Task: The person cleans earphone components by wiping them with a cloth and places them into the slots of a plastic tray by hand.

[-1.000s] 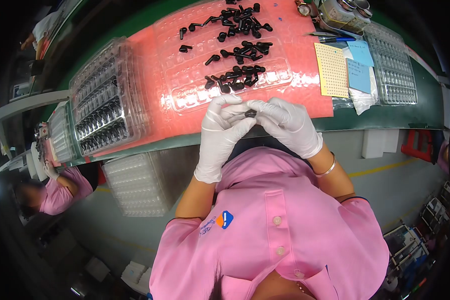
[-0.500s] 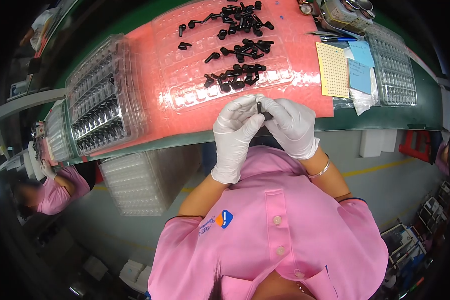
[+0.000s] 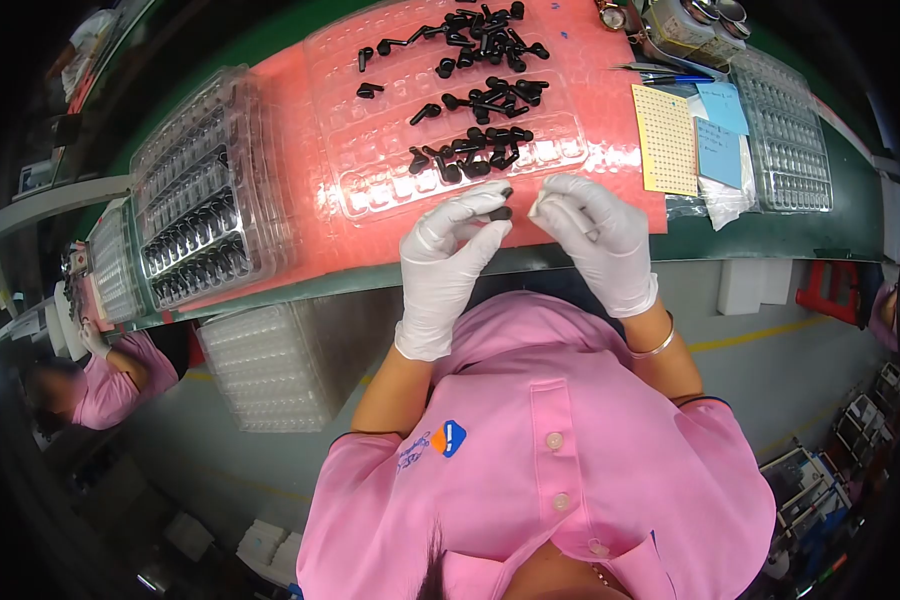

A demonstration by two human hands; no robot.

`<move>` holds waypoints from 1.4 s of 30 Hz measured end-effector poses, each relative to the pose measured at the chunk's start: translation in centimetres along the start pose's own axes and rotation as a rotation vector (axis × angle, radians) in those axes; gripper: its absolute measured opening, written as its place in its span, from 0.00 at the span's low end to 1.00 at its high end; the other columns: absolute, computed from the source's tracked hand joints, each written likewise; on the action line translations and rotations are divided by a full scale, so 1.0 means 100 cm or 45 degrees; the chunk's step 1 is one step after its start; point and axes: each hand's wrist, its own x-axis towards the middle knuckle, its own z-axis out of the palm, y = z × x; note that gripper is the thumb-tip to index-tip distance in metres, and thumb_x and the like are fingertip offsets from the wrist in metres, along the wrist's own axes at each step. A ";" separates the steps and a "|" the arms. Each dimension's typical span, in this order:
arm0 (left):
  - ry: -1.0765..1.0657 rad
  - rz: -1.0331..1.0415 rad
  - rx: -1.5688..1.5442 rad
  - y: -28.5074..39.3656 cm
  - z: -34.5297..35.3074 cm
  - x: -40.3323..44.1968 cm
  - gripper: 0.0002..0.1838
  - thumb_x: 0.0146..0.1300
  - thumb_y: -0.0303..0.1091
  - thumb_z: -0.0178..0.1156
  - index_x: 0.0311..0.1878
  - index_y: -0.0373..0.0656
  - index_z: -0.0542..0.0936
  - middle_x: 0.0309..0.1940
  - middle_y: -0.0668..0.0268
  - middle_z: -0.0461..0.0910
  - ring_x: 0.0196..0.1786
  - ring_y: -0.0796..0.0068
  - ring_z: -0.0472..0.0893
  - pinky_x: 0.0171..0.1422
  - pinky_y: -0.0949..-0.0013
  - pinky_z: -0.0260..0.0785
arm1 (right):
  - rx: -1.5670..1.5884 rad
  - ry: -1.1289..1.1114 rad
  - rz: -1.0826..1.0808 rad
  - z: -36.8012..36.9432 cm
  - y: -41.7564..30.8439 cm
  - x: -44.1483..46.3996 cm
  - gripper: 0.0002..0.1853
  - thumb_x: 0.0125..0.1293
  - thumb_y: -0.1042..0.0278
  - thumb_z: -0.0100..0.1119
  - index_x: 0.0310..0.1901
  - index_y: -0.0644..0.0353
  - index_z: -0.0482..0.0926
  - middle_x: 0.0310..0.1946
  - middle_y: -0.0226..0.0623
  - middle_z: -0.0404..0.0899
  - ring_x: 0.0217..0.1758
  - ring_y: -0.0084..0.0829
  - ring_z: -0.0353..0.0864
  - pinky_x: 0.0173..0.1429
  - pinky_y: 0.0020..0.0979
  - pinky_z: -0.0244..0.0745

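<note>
White gloves cover both hands in front of the table edge. My left hand (image 3: 448,265) is closed on a black earbud (image 3: 501,213), whose dark parts show at the fingertips. Just to the right, apart from it, my right hand (image 3: 600,240) has its fingers bent together; whether anything small is between them cannot be made out. Beyond the hands, several black earbuds (image 3: 490,98) lie in loose groups on a clear plastic tray (image 3: 370,200) over a pink mat (image 3: 620,140).
Stacked clear trays (image 3: 195,190) at the left hold rows of black earbuds. At the right are a yellow dotted sheet (image 3: 664,140), blue notes (image 3: 718,150), pens, a watch (image 3: 612,15) and more trays (image 3: 792,135). Another person (image 3: 120,380) sits at far left.
The hands have come apart, my left hand moving left with the earbud and my right hand slightly right. Half a second ago both hands were together around the upright earbud.
</note>
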 end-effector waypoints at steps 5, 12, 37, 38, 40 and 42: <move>-0.113 0.028 -0.038 0.000 -0.002 0.000 0.18 0.59 0.15 0.65 0.53 0.38 0.82 0.56 0.59 0.79 0.47 0.76 0.81 0.47 0.76 0.77 | -0.113 -0.247 0.019 -0.013 -0.002 0.004 0.12 0.63 0.77 0.66 0.47 0.67 0.80 0.35 0.37 0.83 0.36 0.23 0.85 0.39 0.23 0.78; -0.124 -0.060 -0.089 0.005 0.002 -0.002 0.16 0.61 0.16 0.64 0.52 0.37 0.82 0.56 0.58 0.79 0.46 0.76 0.82 0.46 0.75 0.79 | -0.226 -0.178 -0.032 -0.007 -0.001 -0.001 0.12 0.62 0.77 0.67 0.47 0.66 0.81 0.34 0.36 0.84 0.37 0.23 0.85 0.40 0.23 0.78; -0.191 -0.313 -0.442 -0.004 -0.007 -0.005 0.21 0.64 0.25 0.65 0.61 0.36 0.77 0.53 0.63 0.83 0.52 0.78 0.82 0.48 0.76 0.77 | 0.485 0.169 0.207 0.002 -0.011 -0.003 0.16 0.58 0.80 0.67 0.49 0.62 0.81 0.35 0.39 0.81 0.35 0.32 0.84 0.37 0.27 0.78; -0.172 -0.295 -0.404 -0.002 -0.005 -0.007 0.21 0.65 0.26 0.65 0.61 0.36 0.77 0.53 0.63 0.83 0.52 0.77 0.82 0.47 0.76 0.77 | 0.486 0.169 0.207 0.001 -0.011 -0.002 0.16 0.58 0.80 0.67 0.49 0.62 0.81 0.35 0.39 0.81 0.35 0.32 0.84 0.37 0.27 0.78; -0.142 -0.263 -0.329 0.000 0.000 -0.009 0.21 0.66 0.27 0.64 0.62 0.37 0.76 0.52 0.62 0.83 0.51 0.77 0.83 0.45 0.77 0.78 | 0.052 -0.142 -0.110 -0.005 -0.007 0.002 0.16 0.59 0.80 0.66 0.50 0.60 0.81 0.35 0.38 0.81 0.36 0.31 0.84 0.38 0.27 0.78; -0.149 -0.294 -0.326 -0.003 0.000 -0.008 0.22 0.66 0.27 0.64 0.63 0.37 0.75 0.53 0.62 0.83 0.51 0.77 0.83 0.45 0.77 0.78 | -0.172 -0.293 -0.267 -0.008 -0.003 0.003 0.16 0.60 0.80 0.65 0.50 0.60 0.81 0.35 0.38 0.80 0.37 0.31 0.84 0.39 0.27 0.78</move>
